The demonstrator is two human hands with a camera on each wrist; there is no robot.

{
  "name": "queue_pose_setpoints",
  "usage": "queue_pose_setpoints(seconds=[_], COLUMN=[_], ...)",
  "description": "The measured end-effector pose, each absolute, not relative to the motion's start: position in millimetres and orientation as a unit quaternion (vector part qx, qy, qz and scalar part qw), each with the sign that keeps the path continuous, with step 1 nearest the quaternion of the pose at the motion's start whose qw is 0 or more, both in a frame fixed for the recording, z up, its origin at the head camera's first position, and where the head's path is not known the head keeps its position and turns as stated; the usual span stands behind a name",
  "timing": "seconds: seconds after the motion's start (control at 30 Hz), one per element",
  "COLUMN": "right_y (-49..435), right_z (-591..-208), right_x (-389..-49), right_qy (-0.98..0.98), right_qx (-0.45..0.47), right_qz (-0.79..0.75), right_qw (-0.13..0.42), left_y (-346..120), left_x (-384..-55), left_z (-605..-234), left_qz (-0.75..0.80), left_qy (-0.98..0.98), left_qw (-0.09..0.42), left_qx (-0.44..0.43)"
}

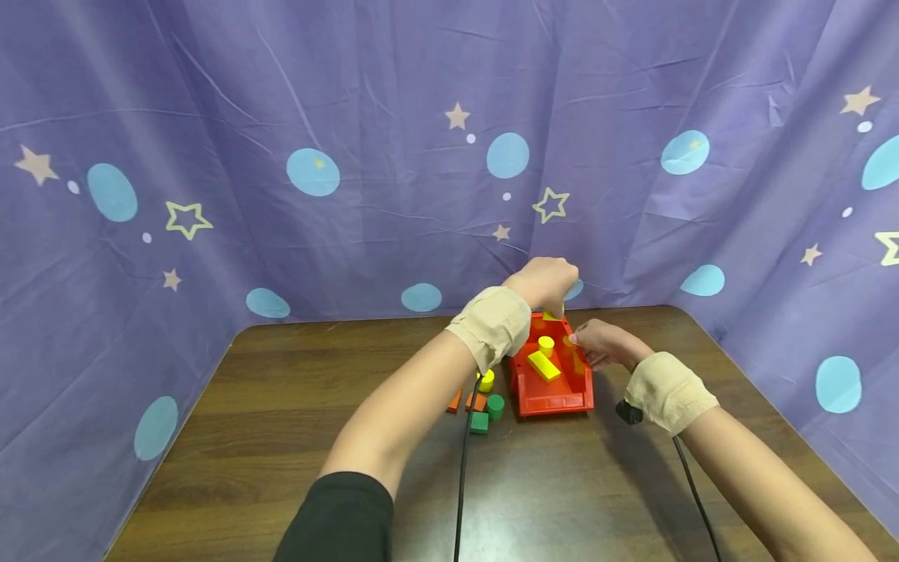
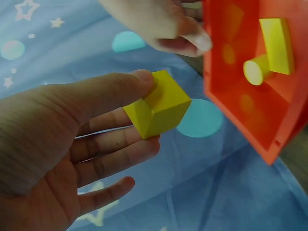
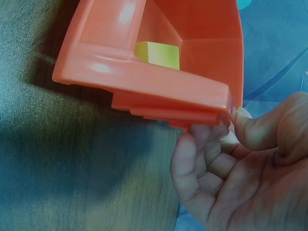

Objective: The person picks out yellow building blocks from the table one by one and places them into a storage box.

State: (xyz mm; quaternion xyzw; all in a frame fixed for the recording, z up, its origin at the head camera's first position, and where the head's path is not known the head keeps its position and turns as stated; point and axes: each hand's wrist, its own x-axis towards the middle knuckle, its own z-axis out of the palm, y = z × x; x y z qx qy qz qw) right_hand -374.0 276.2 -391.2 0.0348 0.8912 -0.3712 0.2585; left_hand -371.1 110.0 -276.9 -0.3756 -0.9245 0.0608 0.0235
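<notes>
with our left hand (image 2: 57, 134) we are pinching a yellow block (image 2: 168, 106), thumb against fingers, near the far end of the red bin (image 1: 555, 403); our right hand (image 3: 245, 173) is gripping the bin's side, probably best kept steady against tipping.

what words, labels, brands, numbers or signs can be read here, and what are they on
None: no text, label, brand or number can be read in any view.
Red bin: no readable marking.
Yellow block in the left hand: no lettering on the faces that show.
Curtain: only printed shapes, such as stars.
Small blocks beside the bin: too small to rule out fine marks.
</notes>
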Motion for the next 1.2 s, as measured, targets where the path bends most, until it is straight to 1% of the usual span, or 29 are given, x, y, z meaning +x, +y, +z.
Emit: queue_pose_setpoints(seconds=[0.37, 0.63, 0.87, 1.07, 1.2], right_y=[276.7, 277.1, 277.5, 277.1, 276.4], right_z=[-393.3, -393.5, -395.6, -394.9, -394.0], right_x=[-372.8, -373.0, -373.1, -373.5, -373.7], right_qy=[0.893, 0.892, 0.891, 0.892, 0.892], right_qx=[0.034, 0.033, 0.033, 0.034, 0.035], right_qz=[-0.367, -0.37, -0.374, -0.374, -0.374], right_qw=[0.257, 0.256, 0.254, 0.252, 0.252], left_y=[103.8, 109.6, 118.0, 134.5, 142.4], left_x=[-392.3, -397.2, -394.5, -410.3, -418.6], left_z=[-311.4, -316.9, -313.8, -322.2, -331.2], left_qz=[0.05, 0.04, 0.034, 0.047, 0.045], left_qy=[-0.946, -0.954, -0.962, -0.974, -0.977], left_qw=[-0.017, -0.027, -0.032, -0.057, -0.072], left_qx=[-0.32, -0.296, -0.27, -0.216, -0.195])
